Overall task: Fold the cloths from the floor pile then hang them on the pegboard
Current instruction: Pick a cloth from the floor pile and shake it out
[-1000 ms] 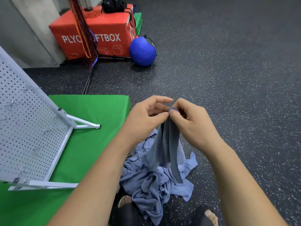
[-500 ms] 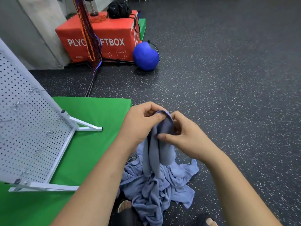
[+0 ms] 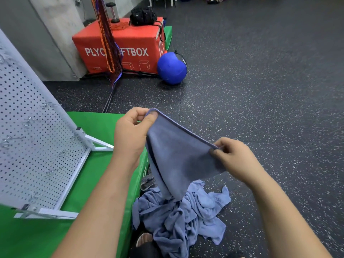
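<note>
- Speckled gym floor lies open to the right; a green mat and white pegboard border the left.
- Left hand and right hand each pinch a top corner of a blue cloth; its hem runs taut between them, above the floor pile.

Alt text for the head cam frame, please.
The left hand and right hand pinch the top edge of a blue-grey cloth, stretched above a crumpled pile of matching cloths on the dark speckled floor. A white perforated pegboard stands on a green mat at left.
</note>
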